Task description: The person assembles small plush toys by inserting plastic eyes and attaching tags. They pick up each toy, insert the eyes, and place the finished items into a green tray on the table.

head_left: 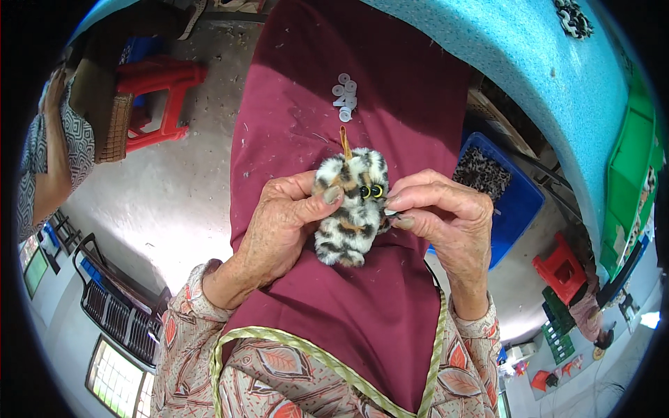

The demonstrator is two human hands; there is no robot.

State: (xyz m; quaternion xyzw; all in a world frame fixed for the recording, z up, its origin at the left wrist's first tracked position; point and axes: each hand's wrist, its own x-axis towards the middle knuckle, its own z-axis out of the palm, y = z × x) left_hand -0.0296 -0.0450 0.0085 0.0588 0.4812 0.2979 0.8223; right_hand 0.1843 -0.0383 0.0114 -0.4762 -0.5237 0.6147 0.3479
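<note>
The furry toy (350, 207), a small plush piece in white, black and tan with two yellow-ringed eyes, sat between both hands above the maroon cloth (362, 306) spread over the person's lap. The left hand (282, 226) was closed around its left side, thumb pressed across the fur near the top. The right hand (446, 219) had its fingers pinched narrow against the toy's right edge, just beside the eyes, gripping a small pale piece there. A thin tan strand stood up from the toy's top. Farther up the cloth lay a small cluster of white washers (345, 97). To the right stood a blue bin (519, 202), to the left a red stool (164, 97).
</note>
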